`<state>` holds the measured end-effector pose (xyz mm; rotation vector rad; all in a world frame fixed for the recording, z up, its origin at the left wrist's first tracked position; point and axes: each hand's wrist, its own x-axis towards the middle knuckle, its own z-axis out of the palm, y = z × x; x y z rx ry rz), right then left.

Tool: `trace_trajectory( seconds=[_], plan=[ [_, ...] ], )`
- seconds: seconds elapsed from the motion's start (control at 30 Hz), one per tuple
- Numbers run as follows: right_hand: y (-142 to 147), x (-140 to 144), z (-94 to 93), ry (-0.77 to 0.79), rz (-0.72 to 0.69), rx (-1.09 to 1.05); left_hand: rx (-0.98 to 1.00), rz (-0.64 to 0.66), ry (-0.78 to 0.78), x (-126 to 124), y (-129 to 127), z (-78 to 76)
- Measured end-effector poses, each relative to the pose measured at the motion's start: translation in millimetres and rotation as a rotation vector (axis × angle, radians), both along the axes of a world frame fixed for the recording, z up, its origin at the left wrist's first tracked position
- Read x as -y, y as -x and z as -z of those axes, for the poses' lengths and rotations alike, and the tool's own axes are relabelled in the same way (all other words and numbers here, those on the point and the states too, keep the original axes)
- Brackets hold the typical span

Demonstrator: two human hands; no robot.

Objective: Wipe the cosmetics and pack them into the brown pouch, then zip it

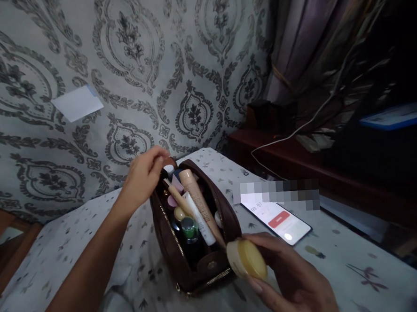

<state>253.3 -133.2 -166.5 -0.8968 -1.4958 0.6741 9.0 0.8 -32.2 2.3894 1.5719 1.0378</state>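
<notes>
A brown zipped pouch point(172, 252) stands open on the patterned cloth, packed with several cosmetic tubes and small bottles, among them a tall beige tube point(197, 199) and a green-capped bottle point(189, 227). My left hand point(144, 176) rests on the pouch's far rim, fingers pinched at its top edge. My right hand point(290, 278) holds a small round yellow jar point(246, 259) just to the right of the pouch's near end.
A phone point(279, 220) with a lit screen lies on the cloth to the right of the pouch. A dark wooden shelf point(286, 160) with a white cable point(298, 129) runs behind it. Patterned wallpaper covers the wall; a white note point(78, 102) is stuck there.
</notes>
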Motion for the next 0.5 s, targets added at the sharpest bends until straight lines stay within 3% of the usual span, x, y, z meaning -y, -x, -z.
trace_trajectory(
  seconds=[0.13, 0.3, 0.4, 0.5],
  plan=[
    [-0.2, -6.5, -12.3, -0.032, 0.027, -0.007, 0.250, -0.046, -0.021, 18.7, 25.9, 13.8],
    [3.5, -32.3, -54.3, -0.016, -0.054, 0.061, 0.724, -0.219, 0.107, 38.1, 35.9, 67.7],
    [19.1, -61.2, -84.6, -0.067, -0.184, 0.168, 1.003, -0.228, 0.256, 45.1, 28.7, 97.6],
    [45.3, -96.2, -108.1, -0.168, -0.336, 0.332, 1.202, -0.195, 0.265, 47.8, 22.9, 116.1]
  ],
)
